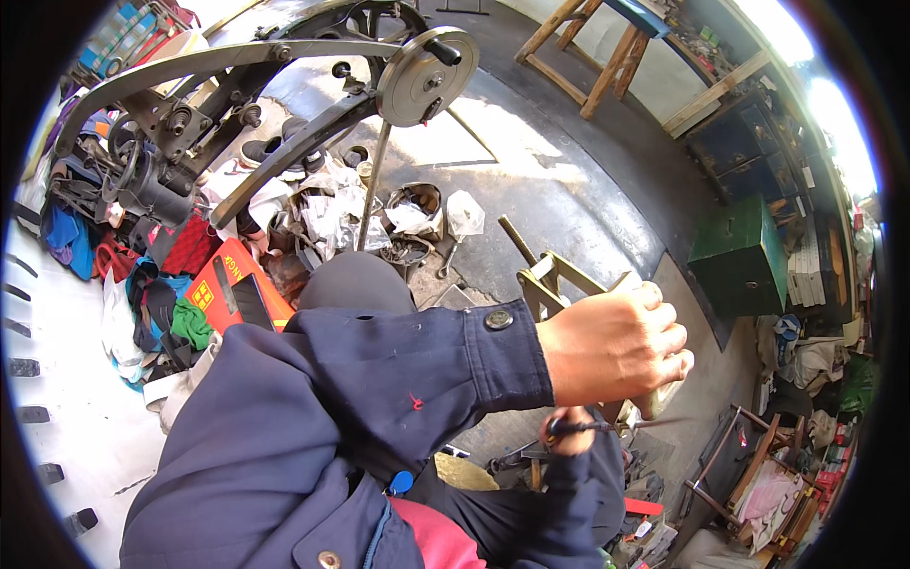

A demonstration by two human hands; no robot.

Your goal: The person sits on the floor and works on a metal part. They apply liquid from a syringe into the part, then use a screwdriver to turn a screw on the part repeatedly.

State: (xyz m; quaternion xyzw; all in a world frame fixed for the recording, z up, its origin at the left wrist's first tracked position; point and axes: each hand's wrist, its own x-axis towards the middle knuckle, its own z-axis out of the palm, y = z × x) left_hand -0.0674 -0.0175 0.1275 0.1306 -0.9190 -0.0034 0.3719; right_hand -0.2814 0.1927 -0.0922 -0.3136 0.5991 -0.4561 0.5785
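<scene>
My left arm, in a dark blue sleeve, reaches across to the right. At its end my left hand [618, 343] is closed in a fist, knuckles up, over a pale object [652, 402] that shows only at its lower edge; its kind is hidden. Beside the fist stands a metal frame [548, 283] with olive-coloured bars. Below and nearer to me, my right hand [571, 432] is wrapped round a dark-handled tool [561, 429] with a thin shaft. That shaft points right, just under the pale object, and is blurred.
A black machine with a hand-cranked wheel [428, 76] stands at the far left, among piled bags, shoes and scraps. An orange-red bag [239, 284] lies left of my knee. At right are a green box [739, 254] and a rack [758, 474]; a wooden stool [607, 59] stands far off.
</scene>
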